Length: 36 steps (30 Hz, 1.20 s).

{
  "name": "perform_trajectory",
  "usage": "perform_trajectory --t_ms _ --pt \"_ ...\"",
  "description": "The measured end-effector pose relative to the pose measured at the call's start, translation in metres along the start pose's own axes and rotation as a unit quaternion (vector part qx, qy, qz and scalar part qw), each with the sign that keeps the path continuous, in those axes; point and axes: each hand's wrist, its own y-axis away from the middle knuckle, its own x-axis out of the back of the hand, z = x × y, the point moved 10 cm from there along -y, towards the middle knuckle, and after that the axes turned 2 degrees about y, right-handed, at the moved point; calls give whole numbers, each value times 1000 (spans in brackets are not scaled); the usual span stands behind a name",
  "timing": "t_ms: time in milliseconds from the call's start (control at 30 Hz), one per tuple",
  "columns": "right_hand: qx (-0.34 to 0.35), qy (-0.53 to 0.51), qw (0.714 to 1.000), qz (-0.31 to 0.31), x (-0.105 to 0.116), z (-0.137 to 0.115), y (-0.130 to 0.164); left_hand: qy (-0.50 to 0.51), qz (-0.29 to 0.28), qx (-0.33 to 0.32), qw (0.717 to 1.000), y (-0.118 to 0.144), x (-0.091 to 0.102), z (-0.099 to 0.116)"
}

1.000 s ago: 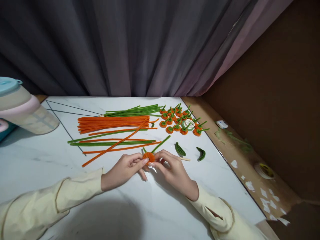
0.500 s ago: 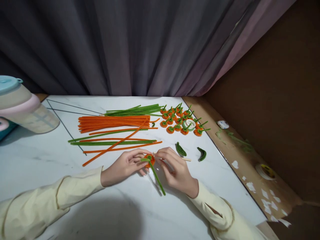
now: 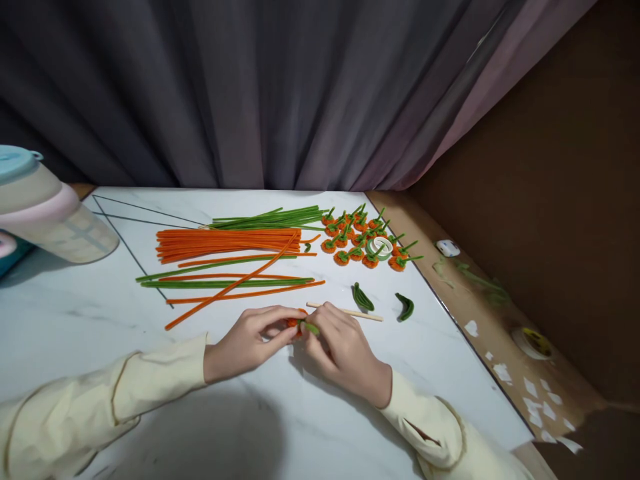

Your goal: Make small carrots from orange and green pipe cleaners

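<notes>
My left hand is closed round a small orange pipe-cleaner pumpkin, which my fingers largely cover. Against it my right hand pinches the green pipe cleaner at its top; most of that strand is hidden in the fingers. Just beyond my right knuckles a thin wooden stick lies on the white table. Two dark green folded pipe-cleaner pieces, a near one and a farther one, rest to its right.
Several finished orange pumpkins with green stems cluster at the back right, around a white tape roll. Bundles of orange and green pipe cleaners lie behind my hands. A tumbler stands left. Paper scraps litter the right edge.
My right hand has left the wooden stick, which now lies on the table, and moved left onto the pumpkin. The long green strand, which hung toward me, is now gathered in my right fingers.
</notes>
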Motion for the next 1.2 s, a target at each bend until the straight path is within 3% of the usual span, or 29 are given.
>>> perform_trajectory --t_ms 233,433,667,833,1067,1200 --pt "-129 -172 977 -8 -2 27 1 74 -11 49 996 1 -4 -13" --pt "-183 -198 962 -41 -10 37 3 162 -32 111 980 2 -11 -28" --pt "-72 -131 985 -80 -5 22 1 244 -30 147 958 2 -11 -34" --pt "-36 -104 991 -80 0 16 0 314 -55 187 929 1 -15 -35" --pt "37 -85 993 -78 0 5 -1 315 -90 231 916 -1 -24 -44" --pt "81 -5 996 -49 4 2 2 298 -86 250 917 0 -22 -48"
